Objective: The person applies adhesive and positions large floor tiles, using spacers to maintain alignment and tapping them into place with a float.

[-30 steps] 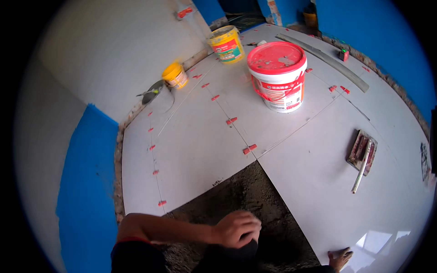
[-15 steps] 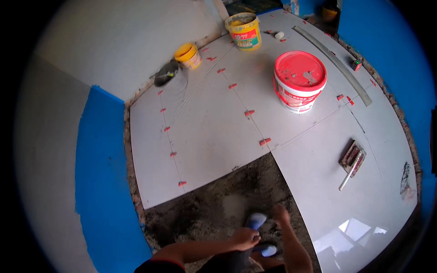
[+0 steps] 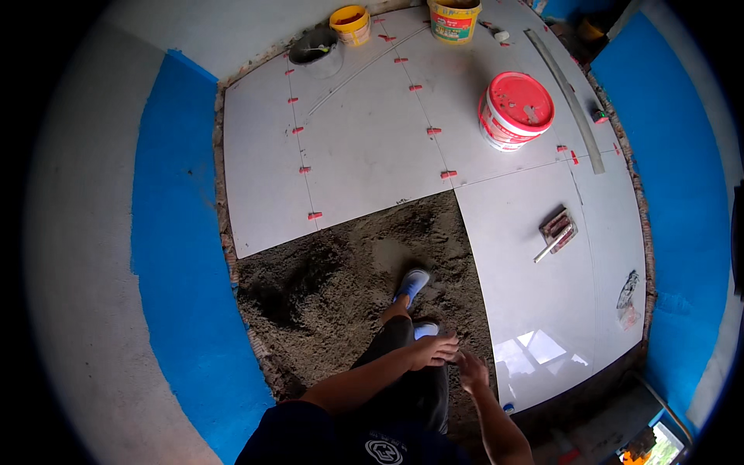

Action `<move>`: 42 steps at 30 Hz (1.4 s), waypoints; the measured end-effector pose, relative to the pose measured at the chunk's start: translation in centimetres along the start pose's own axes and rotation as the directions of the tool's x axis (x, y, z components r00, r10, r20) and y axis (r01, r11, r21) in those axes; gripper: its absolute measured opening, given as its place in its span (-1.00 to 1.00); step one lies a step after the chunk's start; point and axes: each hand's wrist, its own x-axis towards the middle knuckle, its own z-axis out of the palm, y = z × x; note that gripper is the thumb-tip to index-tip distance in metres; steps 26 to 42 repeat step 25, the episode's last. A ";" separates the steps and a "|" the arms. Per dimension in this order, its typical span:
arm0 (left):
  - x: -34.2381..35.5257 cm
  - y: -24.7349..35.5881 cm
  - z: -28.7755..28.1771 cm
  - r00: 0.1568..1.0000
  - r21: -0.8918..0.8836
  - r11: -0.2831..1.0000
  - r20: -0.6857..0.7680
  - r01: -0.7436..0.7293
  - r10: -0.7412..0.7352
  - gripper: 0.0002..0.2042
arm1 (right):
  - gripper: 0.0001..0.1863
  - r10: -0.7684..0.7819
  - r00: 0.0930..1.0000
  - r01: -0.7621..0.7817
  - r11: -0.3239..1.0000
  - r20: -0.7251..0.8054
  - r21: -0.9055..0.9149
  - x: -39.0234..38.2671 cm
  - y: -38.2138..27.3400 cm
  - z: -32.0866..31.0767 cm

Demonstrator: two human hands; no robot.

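Note:
My left hand (image 3: 434,351) is held in front of my body, its fingers curled together. Close to its fingertips, on the right, is my right hand (image 3: 473,372), also with bent fingers. Whether anything small sits between the fingers is too small to make out. Beneath them, my feet in blue-and-white shoes (image 3: 413,285) stand on a bed of rough grey-brown mortar (image 3: 341,271). Large pale floor tiles (image 3: 364,155) border that bed at the far side, and another tile (image 3: 535,302) borders it on the right. Red levelling wedges (image 3: 435,131) stick up along the tile joints.
A red-lidded bucket (image 3: 515,112), a yellow bucket (image 3: 455,22), a smaller yellow bucket (image 3: 350,27) and a dark bucket (image 3: 316,56) stand on the tiles. A trowel (image 3: 556,230) lies at right, a long straightedge (image 3: 570,101) beyond it. Blue-painted walls (image 3: 182,256) flank both sides.
My view has tilted down and shifted, showing more of the mortar and my body. My hands have come closer together, and a foot has stepped out ahead of the other.

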 end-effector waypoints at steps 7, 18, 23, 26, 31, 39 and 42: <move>-8.0 1.0 -12.8 0.521 0.998 -0.019 0.044 -0.054 0.852 -0.70 | -0.74 0.416 0.870 -0.136 0.718 0.265 -0.683 -11.4 24.7 -0.5; -22.8 4.0 -32.6 0.721 0.681 0.554 -0.665 0.479 0.194 -0.69 | -0.76 0.572 0.793 -0.451 0.322 0.209 0.832 1.0 -7.9 -10.1; -26.6 14.9 -34.3 0.739 0.640 0.751 -0.584 0.163 0.337 -0.74 | -0.76 0.517 0.805 -0.508 0.349 0.290 0.788 7.6 -17.2 -11.0; -28.7 20.3 -32.1 0.695 0.314 0.949 -0.673 -0.041 0.253 -0.65 | -0.64 0.450 0.838 -0.491 0.372 0.310 0.787 10.2 -18.6 -12.6; -28.7 20.3 -32.1 0.695 0.314 0.949 -0.673 -0.041 0.253 -0.65 | -0.64 0.450 0.838 -0.491 0.372 0.310 0.787 10.2 -18.6 -12.6; -28.7 20.3 -32.1 0.695 0.314 0.949 -0.673 -0.041 0.253 -0.65 | -0.64 0.450 0.838 -0.491 0.372 0.310 0.787 10.2 -18.6 -12.6; -28.7 20.3 -32.1 0.695 0.314 0.949 -0.673 -0.041 0.253 -0.65 | -0.64 0.450 0.838 -0.491 0.372 0.310 0.787 10.2 -18.6 -12.6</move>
